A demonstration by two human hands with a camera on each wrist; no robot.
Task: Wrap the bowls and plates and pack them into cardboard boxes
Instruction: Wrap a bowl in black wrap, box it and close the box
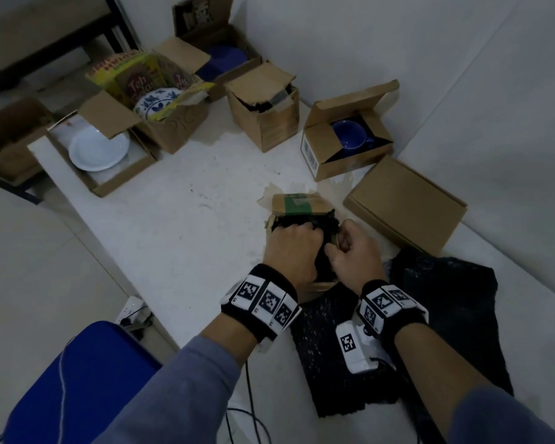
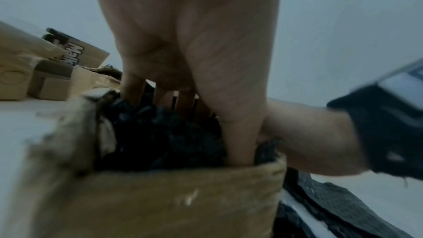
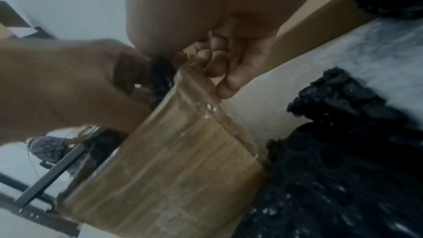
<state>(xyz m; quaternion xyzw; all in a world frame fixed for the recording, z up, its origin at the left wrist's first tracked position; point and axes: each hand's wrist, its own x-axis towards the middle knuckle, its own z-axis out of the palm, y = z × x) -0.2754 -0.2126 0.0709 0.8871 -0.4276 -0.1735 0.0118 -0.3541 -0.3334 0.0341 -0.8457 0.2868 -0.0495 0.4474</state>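
Note:
A small cardboard box (image 1: 298,203) stands on the white table (image 1: 189,203) in front of me, stuffed with a bundle in black bubble wrap (image 1: 321,222). My left hand (image 1: 293,248) reaches down into the box, its fingers (image 2: 238,133) pushed straight into the black wrap (image 2: 160,133) behind the near box wall (image 2: 171,196). My right hand (image 1: 353,248) is at the right rim, its curled fingers (image 3: 224,61) pinching the taped top edge of the box (image 3: 183,160). What the wrap holds is hidden.
A loose sheet of black wrap (image 1: 398,331) lies by my right forearm. A shut flat box (image 1: 407,203), a box with a blue cup (image 1: 350,139), a tall box (image 1: 263,113) and boxes with a patterned plate (image 1: 157,100) and a white plate (image 1: 96,149) ring the table. A blue chair (image 1: 77,379) stands at lower left.

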